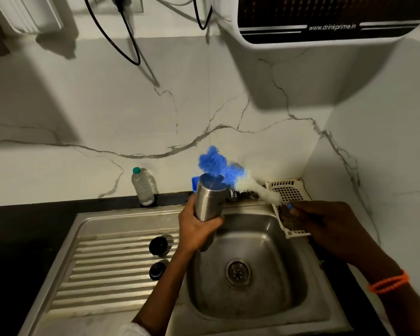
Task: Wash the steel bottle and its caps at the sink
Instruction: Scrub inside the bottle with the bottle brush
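Steel bottle (207, 202): brushed cylindrical body, open mouth up, tilted slightly, held over the sink basin (250, 299) near its back-left corner. Left hand (195, 226) is wrapped around its lower half. Right hand (325, 224) pinches the handle of a bottle brush (228, 172), blue fluffy head blurred at the bottle mouth, white bristles behind. Two dark round caps (158, 246) stand on the ribbed steel drainboard (102, 275), one behind the other.

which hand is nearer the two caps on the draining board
Left. The left hand holds the steel bottle just right of the caps; the right hand holds the brush beyond the basin.
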